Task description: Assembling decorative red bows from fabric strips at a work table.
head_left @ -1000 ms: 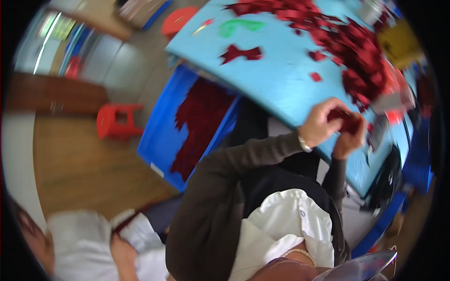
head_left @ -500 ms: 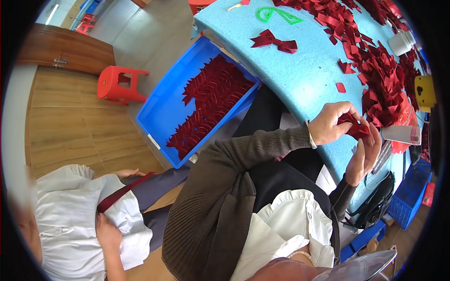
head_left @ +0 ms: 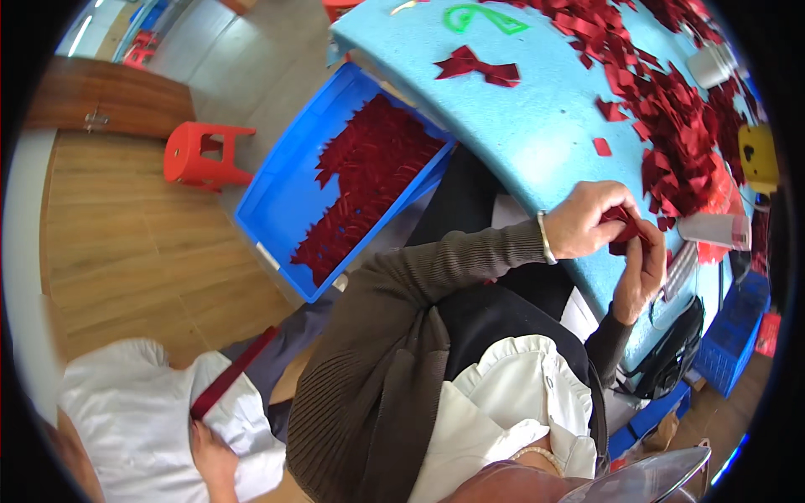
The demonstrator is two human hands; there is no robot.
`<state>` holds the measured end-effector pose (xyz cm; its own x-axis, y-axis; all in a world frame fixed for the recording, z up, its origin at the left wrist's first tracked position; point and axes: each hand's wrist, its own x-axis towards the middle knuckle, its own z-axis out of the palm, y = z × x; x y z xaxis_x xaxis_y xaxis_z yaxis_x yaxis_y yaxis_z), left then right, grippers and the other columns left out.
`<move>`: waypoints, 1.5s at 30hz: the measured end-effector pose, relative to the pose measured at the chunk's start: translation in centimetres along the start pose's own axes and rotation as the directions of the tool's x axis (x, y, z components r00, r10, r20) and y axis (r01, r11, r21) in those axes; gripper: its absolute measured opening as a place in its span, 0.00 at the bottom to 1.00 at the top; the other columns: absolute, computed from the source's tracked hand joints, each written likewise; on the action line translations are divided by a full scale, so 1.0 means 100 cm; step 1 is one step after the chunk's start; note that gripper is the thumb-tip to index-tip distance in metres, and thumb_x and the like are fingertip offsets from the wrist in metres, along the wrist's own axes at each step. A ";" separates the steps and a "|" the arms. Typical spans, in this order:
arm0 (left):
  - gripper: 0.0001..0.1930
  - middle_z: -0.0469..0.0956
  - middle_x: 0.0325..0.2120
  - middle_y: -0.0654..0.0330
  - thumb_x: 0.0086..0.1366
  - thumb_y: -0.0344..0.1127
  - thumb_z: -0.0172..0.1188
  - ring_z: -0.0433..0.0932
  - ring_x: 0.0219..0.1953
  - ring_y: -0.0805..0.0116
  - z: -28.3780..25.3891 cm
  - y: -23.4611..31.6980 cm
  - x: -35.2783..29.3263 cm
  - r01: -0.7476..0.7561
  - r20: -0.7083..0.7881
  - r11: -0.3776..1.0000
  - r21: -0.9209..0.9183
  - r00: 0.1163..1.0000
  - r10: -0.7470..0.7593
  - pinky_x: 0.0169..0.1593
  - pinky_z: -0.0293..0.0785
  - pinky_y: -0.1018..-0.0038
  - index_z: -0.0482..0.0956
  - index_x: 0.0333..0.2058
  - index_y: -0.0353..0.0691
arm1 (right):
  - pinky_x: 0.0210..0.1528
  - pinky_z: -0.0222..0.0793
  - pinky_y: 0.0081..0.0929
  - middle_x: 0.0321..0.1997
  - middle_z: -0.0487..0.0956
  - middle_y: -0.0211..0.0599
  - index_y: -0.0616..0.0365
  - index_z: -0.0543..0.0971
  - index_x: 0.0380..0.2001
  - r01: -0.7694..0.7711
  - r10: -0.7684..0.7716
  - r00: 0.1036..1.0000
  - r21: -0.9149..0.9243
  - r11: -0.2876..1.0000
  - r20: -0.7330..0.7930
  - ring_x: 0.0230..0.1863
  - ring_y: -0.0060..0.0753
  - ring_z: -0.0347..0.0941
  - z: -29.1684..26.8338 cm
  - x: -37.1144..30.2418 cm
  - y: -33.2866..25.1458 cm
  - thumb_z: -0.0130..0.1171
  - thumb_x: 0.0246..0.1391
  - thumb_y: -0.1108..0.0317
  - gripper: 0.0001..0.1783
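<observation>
Above the table's near edge, my left hand [head_left: 584,221] pinches a small dark red ribbon bow [head_left: 619,228] between thumb and fingers. My right hand [head_left: 641,281] closes on the same piece from the other side, its fingertips meeting those of the left. Fingers cover part of the bow, so its exact folding is hidden. A dark red bow [head_left: 478,67] lies apart on the blue tabletop [head_left: 537,126]. Beyond my hands spreads a heap of dark red ribbon pieces [head_left: 675,117], with a loose red piece [head_left: 602,147] at its edge.
Left of the table, a blue crate [head_left: 272,201] holds rows of dark red bows. Green drawing templates [head_left: 482,18], a white jar [head_left: 711,65] and a pale box [head_left: 713,230] are on the table. A co-worker in white [head_left: 159,419] holds a dark red ribbon strip [head_left: 233,375] near a red stool [head_left: 201,153].
My right hand's fingers have closed in on the bow, nearer my left hand. The whole view has shifted slightly. The co-worker's ribbon strip is held at a steeper slant.
</observation>
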<state>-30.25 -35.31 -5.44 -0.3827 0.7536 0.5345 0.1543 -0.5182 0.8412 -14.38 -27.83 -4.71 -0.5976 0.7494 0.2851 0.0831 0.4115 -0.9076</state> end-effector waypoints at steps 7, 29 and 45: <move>0.15 0.75 0.38 0.61 0.57 0.19 0.55 0.76 0.40 0.76 0.031 -0.011 0.034 0.402 -0.109 0.906 -0.129 0.903 -0.416 0.45 0.74 0.78 0.70 0.44 0.35 | 0.32 0.69 0.17 0.31 0.76 0.31 0.64 0.77 0.37 0.126 -0.145 0.977 0.126 0.984 0.154 0.31 0.18 0.71 -0.027 0.077 0.027 0.52 0.56 0.82 0.06; 0.15 0.74 0.36 0.61 0.59 0.21 0.61 0.75 0.39 0.77 0.334 -0.104 0.188 0.338 0.135 0.913 -0.229 0.940 -0.314 0.42 0.75 0.81 0.69 0.44 0.35 | 0.29 0.66 0.15 0.27 0.75 0.27 0.63 0.74 0.39 -0.197 0.244 0.969 0.449 0.872 -0.047 0.28 0.14 0.68 -0.344 0.137 0.092 0.56 0.57 0.71 0.08; 0.14 0.69 0.33 0.63 0.58 0.21 0.63 0.71 0.32 0.80 0.334 -0.108 0.169 0.289 -0.106 0.938 -0.190 0.944 -0.312 0.35 0.70 0.84 0.67 0.38 0.36 | 0.25 0.65 0.11 0.31 0.76 0.29 0.62 0.75 0.41 -0.231 0.289 0.956 0.492 0.839 -0.043 0.26 0.14 0.70 -0.334 0.136 0.103 0.60 0.56 0.71 0.11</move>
<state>-7.97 -3.49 -2.79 -0.5059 0.8304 0.2334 -0.1390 -0.3455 0.9281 4.97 3.89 0.13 -0.5132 0.8579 0.0240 -0.1845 -0.0829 -0.9793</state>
